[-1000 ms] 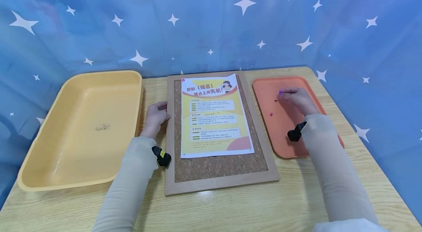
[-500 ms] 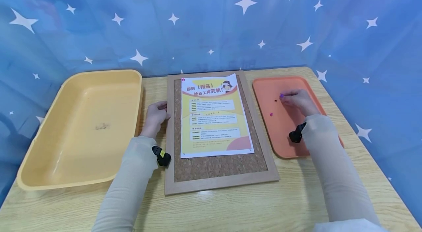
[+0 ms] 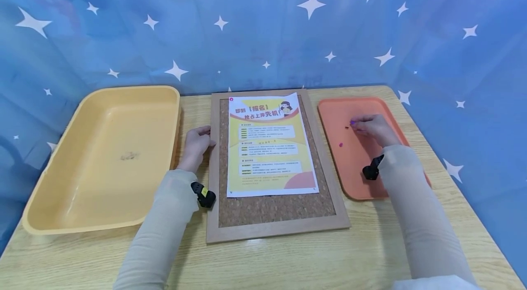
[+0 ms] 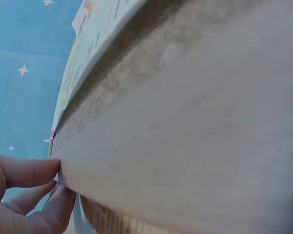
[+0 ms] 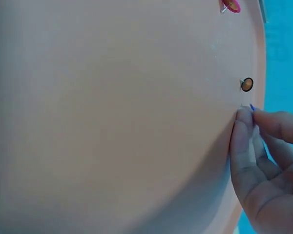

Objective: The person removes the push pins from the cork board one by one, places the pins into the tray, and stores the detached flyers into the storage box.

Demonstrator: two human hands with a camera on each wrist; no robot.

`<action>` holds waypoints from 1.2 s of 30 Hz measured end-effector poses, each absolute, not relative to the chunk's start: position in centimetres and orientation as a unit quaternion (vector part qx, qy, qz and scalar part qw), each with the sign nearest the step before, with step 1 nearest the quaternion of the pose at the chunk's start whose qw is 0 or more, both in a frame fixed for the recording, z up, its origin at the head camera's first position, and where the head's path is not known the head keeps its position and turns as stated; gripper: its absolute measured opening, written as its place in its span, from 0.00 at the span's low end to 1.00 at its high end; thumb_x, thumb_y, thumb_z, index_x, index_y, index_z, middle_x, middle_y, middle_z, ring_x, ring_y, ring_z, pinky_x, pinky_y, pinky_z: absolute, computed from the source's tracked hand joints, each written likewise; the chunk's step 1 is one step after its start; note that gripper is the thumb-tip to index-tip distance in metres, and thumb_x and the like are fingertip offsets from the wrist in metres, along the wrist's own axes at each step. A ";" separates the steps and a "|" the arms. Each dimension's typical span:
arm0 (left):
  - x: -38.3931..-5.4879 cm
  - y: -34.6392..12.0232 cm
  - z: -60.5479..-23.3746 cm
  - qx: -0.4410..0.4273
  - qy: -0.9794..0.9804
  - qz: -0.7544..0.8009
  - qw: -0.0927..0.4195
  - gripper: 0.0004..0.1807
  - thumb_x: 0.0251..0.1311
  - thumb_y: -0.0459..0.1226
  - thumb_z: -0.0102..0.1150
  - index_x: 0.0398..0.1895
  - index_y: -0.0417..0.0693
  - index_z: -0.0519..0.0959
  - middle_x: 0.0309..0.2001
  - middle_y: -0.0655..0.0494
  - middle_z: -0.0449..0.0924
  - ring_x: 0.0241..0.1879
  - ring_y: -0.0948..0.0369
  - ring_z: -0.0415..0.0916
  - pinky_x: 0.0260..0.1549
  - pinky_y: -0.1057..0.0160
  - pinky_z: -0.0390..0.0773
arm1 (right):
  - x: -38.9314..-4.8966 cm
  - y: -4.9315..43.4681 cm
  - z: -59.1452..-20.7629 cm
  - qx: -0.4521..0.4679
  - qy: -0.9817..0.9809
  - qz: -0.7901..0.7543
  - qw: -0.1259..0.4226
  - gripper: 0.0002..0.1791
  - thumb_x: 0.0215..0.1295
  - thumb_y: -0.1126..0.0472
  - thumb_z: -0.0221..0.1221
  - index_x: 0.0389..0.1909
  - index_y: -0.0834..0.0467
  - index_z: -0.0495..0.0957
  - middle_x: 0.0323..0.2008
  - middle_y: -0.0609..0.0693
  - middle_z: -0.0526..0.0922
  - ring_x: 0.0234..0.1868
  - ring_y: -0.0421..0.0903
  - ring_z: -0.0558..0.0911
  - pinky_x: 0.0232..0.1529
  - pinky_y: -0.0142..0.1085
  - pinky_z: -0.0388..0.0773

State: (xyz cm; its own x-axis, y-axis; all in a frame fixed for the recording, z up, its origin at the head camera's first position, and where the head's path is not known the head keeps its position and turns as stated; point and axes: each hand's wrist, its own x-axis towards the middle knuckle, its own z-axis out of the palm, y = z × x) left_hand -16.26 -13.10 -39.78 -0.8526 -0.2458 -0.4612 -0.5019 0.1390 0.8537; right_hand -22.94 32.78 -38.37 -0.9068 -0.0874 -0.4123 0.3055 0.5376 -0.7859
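Observation:
My left hand [image 3: 195, 146] grips the left edge of a wood-framed cork board [image 3: 276, 211]. In the left wrist view, thumb and fingers [image 4: 36, 171] pinch the frame at its rim. A yellow and white printed poster [image 3: 269, 157] lies over the cork, with a pink thumbtack [image 3: 231, 99] at its top left corner. Over the orange tray [image 3: 352, 180], my right hand [image 3: 374, 129] pinches a purple-blue thumbtack [image 5: 252, 107] between thumb and fingertips. Two more thumbtacks lie in the tray, one pink [image 5: 231, 5] and one dark-rimmed [image 5: 247, 84], both with their pins showing.
At the left stands a large yellow plastic basin [image 3: 103, 175] with raised walls. Everything rests on a light wooden table [image 3: 263, 265]. A blue curtain [image 3: 263, 24] with white stars hangs behind the table and along its right side.
My right hand, with the purple-blue thumbtack, has shifted slightly toward me over the tray. The left hand keeps its grip on the cork board. The head view has moved a little.

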 end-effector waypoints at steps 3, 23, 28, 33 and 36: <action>-16.3 -13.0 -39.8 -0.256 0.742 0.611 0.101 0.31 0.61 0.25 0.48 0.70 0.41 0.63 0.69 0.45 0.65 0.66 0.52 0.64 0.67 0.55 0.65 | -23.0 32.9 -38.4 0.059 0.851 -0.479 0.208 0.28 0.70 0.59 0.51 0.66 0.70 0.63 0.32 0.28 0.78 0.36 0.23 0.79 0.45 0.21 0.78; -16.1 -12.7 -39.8 -0.240 0.757 0.604 0.072 0.29 0.58 0.22 0.52 0.66 0.35 0.66 0.62 0.38 0.71 0.60 0.49 0.70 0.61 0.53 0.72 | -26.1 29.3 -33.6 0.064 0.855 -0.481 0.183 0.30 0.71 0.54 0.50 0.69 0.62 0.60 0.54 0.47 0.73 0.44 0.30 0.79 0.69 0.46 0.65; -16.1 -12.6 -40.0 -0.238 0.764 0.596 0.065 0.29 0.58 0.22 0.52 0.66 0.35 0.66 0.62 0.37 0.71 0.60 0.49 0.70 0.60 0.54 0.73 | -27.5 25.3 -32.2 0.063 0.852 -0.488 0.181 0.29 0.70 0.54 0.51 0.69 0.58 0.62 0.65 0.56 0.66 0.64 0.51 0.70 0.69 0.47 0.64; -16.2 -12.4 -39.9 -0.240 0.761 0.599 0.063 0.30 0.57 0.21 0.52 0.66 0.34 0.66 0.62 0.37 0.70 0.60 0.48 0.70 0.60 0.53 0.72 | -28.4 21.4 -32.2 0.053 0.848 -0.501 0.167 0.27 0.69 0.56 0.53 0.67 0.58 0.65 0.67 0.58 0.66 0.67 0.54 0.68 0.69 0.47 0.64; -16.1 -12.4 -39.8 -0.242 0.758 0.602 0.062 0.29 0.56 0.21 0.52 0.65 0.34 0.67 0.62 0.37 0.71 0.60 0.48 0.70 0.60 0.53 0.72 | -28.8 18.8 -32.9 0.034 0.838 -0.518 0.167 0.26 0.69 0.60 0.53 0.66 0.62 0.65 0.66 0.60 0.67 0.65 0.55 0.69 0.68 0.47 0.65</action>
